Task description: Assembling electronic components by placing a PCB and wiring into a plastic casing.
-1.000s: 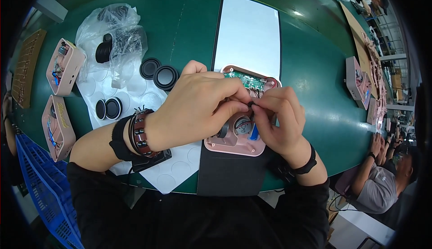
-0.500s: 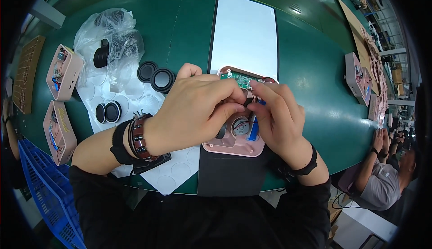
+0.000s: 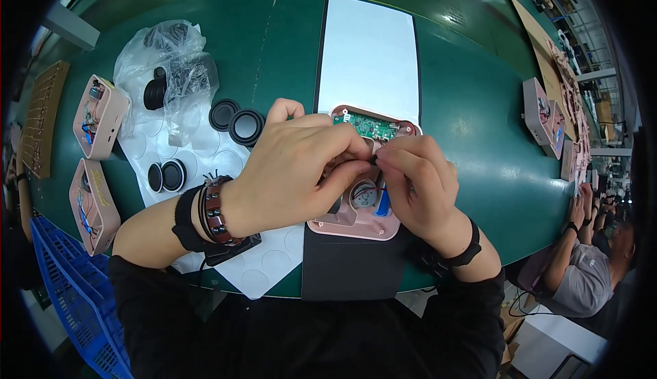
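Note:
My left hand and my right hand meet over an open pink casing, both closed in a pinch. Between their fingertips is a small black piece, mostly covered by the fingers, its kind unclear. Inside the casing, a green circuit board lies along the far end. Nearer to me sits a round grey speaker-like part, with a blue cylinder to its right. The fingers hide the middle of the casing.
The casing lies on a black-and-white mat. To the left are round black parts, a clear plastic bag, a white sheet with circles and two pink casings. Another pink casing and a co-worker are at the right.
My right fingers have drawn back from the circuit board toward my left fingertips, uncovering more of the board. The whole view has shifted slightly.

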